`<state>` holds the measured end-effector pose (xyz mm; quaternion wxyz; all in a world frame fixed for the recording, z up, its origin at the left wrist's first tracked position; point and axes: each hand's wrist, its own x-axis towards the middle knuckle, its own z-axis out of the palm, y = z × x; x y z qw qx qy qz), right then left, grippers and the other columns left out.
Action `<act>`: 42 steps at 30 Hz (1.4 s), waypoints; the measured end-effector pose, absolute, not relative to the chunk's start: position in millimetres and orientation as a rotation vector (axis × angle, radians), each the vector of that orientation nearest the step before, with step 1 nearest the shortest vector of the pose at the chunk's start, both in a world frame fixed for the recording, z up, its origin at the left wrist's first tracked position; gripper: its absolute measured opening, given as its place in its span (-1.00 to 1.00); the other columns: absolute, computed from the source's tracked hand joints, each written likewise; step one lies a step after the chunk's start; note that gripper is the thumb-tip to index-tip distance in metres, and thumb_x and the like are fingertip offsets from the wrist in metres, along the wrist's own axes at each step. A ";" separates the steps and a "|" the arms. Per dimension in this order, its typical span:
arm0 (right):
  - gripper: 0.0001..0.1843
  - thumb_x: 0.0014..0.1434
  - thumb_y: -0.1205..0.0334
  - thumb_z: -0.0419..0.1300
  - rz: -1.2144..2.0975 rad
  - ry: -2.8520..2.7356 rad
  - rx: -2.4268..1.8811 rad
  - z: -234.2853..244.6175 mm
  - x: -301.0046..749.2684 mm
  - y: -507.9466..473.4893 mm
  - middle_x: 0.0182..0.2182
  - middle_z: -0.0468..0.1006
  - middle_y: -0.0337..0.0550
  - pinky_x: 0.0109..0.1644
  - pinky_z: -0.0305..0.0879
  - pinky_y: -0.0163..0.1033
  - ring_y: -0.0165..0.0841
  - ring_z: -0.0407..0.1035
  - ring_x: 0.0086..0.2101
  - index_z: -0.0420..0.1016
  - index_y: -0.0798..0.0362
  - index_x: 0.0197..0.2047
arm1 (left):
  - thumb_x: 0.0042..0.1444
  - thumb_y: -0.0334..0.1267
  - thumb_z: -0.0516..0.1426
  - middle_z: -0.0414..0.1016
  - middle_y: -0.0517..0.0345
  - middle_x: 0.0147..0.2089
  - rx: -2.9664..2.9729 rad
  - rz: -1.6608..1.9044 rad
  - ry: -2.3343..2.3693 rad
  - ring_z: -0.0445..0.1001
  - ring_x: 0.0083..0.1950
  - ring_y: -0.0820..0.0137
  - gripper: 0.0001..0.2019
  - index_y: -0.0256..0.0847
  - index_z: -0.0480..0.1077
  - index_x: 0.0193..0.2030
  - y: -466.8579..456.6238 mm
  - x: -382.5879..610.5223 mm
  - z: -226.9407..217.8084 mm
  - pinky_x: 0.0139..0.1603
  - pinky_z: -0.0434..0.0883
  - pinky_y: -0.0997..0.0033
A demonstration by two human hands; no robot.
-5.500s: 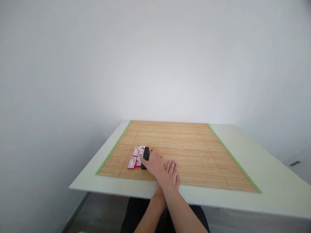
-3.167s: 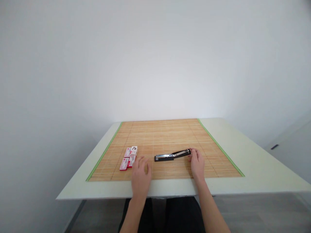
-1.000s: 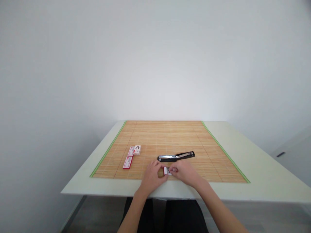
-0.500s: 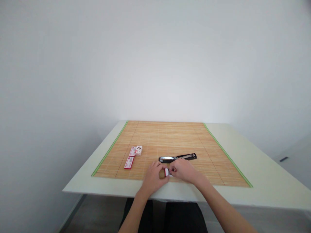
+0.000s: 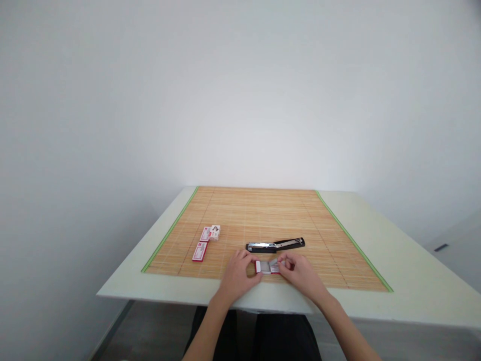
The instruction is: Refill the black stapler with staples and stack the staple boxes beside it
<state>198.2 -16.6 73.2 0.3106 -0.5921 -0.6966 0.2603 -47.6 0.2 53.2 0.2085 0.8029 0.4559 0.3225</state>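
Near the front edge of a bamboo mat [image 5: 263, 210], my left hand [image 5: 237, 273] pinches the left end of a small red and white staple box [image 5: 267, 266]. My right hand [image 5: 300, 271] grips its right end, where an inner tray shows slid out sideways. A black stapler [image 5: 275, 245], folded out flat with its metal rail showing, lies just beyond the box. Three more red and white staple boxes lie to the left: one flat [image 5: 199, 251], and a pair [image 5: 211, 233] farther back.
The mat has green edging and covers most of a pale table [image 5: 406, 271] pushed against a white wall. Bare table margin runs along the right and front. My dark-clad lap shows below the front edge.
My hands have drawn apart a little, and the box between them now shows longer, with its inner tray pulled out to the right. The stapler and other boxes lie unchanged.
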 end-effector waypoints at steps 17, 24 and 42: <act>-0.64 0.12 0.14 0.34 0.799 -2.000 -1.473 69.5 198.8 -15.6 -0.27 0.63 -0.18 -0.23 0.26 -0.27 -0.29 0.45 -0.31 0.57 0.00 0.00 | 0.09 -0.23 0.33 0.57 0.16 -0.05 2.183 0.874 1.191 0.46 0.00 0.19 -0.58 0.03 0.49 0.12 -2.2 -49.9 57.9 0.06 0.37 0.19; -0.64 0.19 0.05 0.32 0.728 -2.092 -1.481 84.0 181.4 -13.9 -0.24 0.65 -0.18 -0.25 0.22 -0.27 -0.27 0.46 -0.30 0.61 -0.08 0.05 | 0.11 -0.22 0.32 0.57 0.18 -0.08 2.180 0.910 1.201 0.47 -0.01 0.20 -0.55 0.07 0.47 0.17 -0.9 -50.0 54.0 0.05 0.37 0.20; -0.83 0.27 0.10 0.26 0.506 -2.121 -1.502 85.6 157.3 11.4 -0.48 0.51 -0.30 -0.33 0.08 -0.29 -0.38 0.35 -0.45 0.64 -0.07 -0.14 | 0.16 0.06 0.31 0.48 0.13 0.03 2.238 0.872 1.488 0.38 0.10 0.18 -0.62 0.06 0.50 0.08 50.8 -61.5 41.1 0.10 0.27 0.21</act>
